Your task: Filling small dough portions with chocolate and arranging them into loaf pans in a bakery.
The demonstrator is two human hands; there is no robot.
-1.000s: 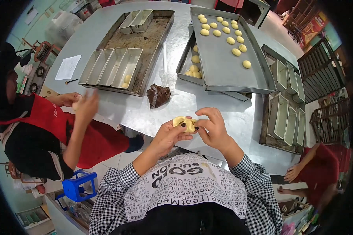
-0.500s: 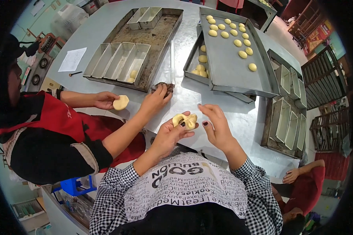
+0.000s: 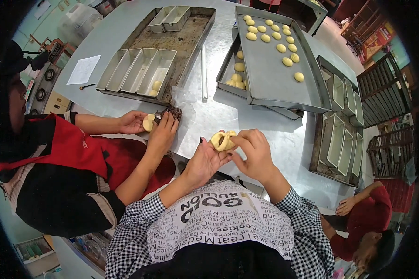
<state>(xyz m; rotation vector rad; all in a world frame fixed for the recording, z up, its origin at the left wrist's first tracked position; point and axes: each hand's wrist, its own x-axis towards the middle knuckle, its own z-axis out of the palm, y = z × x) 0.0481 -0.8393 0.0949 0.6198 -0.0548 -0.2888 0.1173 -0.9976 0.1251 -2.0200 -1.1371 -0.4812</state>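
A piece of yellow dough (image 3: 221, 141), gathered round a dark filling, rests in the fingers of my left hand (image 3: 201, 162), palm up, just above the table's near edge. My right hand (image 3: 252, 153) has its fingers bent onto the dough's right side, pinching its folded edge. To the left, a co-worker's hands (image 3: 160, 137) hold a pale dough disc (image 3: 148, 122) against a dark lump in a plastic bag (image 3: 174, 112); whether it is lifted off the table I cannot tell.
The steel table (image 3: 195, 135) carries a tray with loaf tins (image 3: 135, 69), stacked trays of dough balls (image 3: 270, 74), another tray of tins (image 3: 335, 139), a white rod (image 3: 204, 74) and paper (image 3: 83, 69). Co-workers stand left (image 3: 70, 172) and lower right (image 3: 363, 218), near dark racks (image 3: 384, 88).
The dough has lifted and moved slightly right, its folds drawn together, as my right fingers came back onto it. The co-worker brought the dark bag leftward to the dough disc.
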